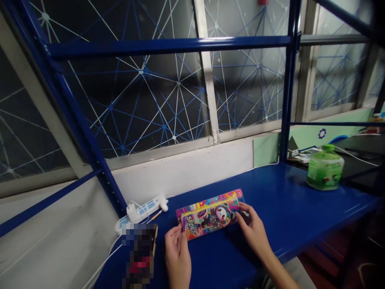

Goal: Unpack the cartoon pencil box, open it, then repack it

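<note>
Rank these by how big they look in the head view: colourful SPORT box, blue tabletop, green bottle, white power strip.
1. Blue tabletop
2. Colourful SPORT box
3. Unsure: green bottle and white power strip; the strip looks longer, the bottle bulkier.

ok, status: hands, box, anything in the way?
Left hand and right hand hold opposite ends of SPORT box. Box over blue table, printed face showing. Power strip and green bottle apart from it; nothing blocking.

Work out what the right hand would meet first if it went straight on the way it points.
The colourful item marked SPORT, whose right end the right hand holds. Beyond that, probably the white wall below the window, though depth is unclear.
</note>
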The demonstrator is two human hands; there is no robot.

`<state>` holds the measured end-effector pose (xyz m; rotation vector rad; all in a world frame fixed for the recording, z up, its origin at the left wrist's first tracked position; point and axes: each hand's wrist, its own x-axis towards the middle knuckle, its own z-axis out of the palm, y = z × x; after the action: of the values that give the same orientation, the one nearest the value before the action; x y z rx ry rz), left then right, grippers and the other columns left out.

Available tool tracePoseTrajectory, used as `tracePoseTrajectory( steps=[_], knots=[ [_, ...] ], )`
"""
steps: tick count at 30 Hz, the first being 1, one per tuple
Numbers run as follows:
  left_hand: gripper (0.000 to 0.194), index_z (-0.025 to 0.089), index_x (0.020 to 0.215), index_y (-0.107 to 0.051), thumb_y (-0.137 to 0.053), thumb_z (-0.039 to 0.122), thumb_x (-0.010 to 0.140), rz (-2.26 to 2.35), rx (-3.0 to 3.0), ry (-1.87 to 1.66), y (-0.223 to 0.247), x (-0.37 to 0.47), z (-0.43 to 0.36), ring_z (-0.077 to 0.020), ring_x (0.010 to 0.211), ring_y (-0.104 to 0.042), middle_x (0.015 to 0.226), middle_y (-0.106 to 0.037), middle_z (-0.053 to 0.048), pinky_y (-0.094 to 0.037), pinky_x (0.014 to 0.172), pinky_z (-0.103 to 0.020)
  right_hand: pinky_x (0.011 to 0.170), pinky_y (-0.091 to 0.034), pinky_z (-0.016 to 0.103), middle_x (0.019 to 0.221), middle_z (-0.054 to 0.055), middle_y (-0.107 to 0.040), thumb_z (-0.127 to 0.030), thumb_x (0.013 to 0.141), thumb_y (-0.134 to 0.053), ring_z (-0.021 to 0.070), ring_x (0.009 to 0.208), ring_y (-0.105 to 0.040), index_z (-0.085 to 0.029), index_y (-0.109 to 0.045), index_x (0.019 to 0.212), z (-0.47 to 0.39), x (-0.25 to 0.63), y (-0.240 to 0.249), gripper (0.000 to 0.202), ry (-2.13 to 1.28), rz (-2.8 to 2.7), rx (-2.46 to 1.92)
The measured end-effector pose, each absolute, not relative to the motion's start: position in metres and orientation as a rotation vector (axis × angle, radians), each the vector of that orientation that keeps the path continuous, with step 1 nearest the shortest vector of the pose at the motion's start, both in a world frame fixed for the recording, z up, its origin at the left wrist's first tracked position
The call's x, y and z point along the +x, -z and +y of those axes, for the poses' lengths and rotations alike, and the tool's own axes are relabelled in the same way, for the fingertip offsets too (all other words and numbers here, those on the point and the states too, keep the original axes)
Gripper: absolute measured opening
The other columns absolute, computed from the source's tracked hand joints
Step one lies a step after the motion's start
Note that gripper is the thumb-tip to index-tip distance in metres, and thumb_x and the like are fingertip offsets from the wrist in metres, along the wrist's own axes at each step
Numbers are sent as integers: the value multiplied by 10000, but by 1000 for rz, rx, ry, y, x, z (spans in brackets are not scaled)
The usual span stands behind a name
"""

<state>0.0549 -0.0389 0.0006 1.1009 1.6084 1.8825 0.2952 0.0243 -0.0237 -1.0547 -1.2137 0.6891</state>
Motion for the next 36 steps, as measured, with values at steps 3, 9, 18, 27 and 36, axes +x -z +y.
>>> tracePoseTrajectory(
  steps=[3,9,18,27,36],
  knots=[
    [493,222,1001,-556,-634,643,754,1617,1037,-1921,0,50,-40,-282,1053,-672,1051,-701,-104,-529,936,-440,974,-545,416,1212,126,-657,-525,866,-644,278,1140,-643,-212,-572,1098,21,294,22,396,-691,-1169,-1008],
    [499,230,1044,-554,-625,637,764,1610,984,-1897,6,46,-35,-272,1020,-681,1029,-687,-77,-511,949,-449,959,-546,424,1179,107,-630,-544,872,-642,263,1103,-646,-228,-404,1332,20,293,22,606,-697,-1064,-973],
    [555,235,1048,-588,-516,717,783,1752,968,-1785,12,33,-36,-284,1017,-671,986,-702,-65,-476,977,-465,828,-550,349,970,40,-667,-654,880,-515,239,915,-665,-196,-451,1315,23,303,20,636,-680,-1024,-1160],
    [592,212,1054,-567,-551,672,683,1889,1189,-1513,9,24,-35,-261,747,-699,757,-713,-39,-530,731,-378,1063,-352,553,1180,144,-684,-575,758,-614,369,1158,-585,-197,-656,1079,21,309,29,497,-538,-1219,-1409],
    [415,258,1097,-657,-447,474,811,2232,1336,-1136,3,29,-41,-390,1096,-620,1034,-764,-118,-351,978,-563,1078,-270,663,1506,139,-491,-508,932,-423,395,1410,-381,-223,-614,1301,15,304,37,504,-26,-1610,-1705]
  ],
)
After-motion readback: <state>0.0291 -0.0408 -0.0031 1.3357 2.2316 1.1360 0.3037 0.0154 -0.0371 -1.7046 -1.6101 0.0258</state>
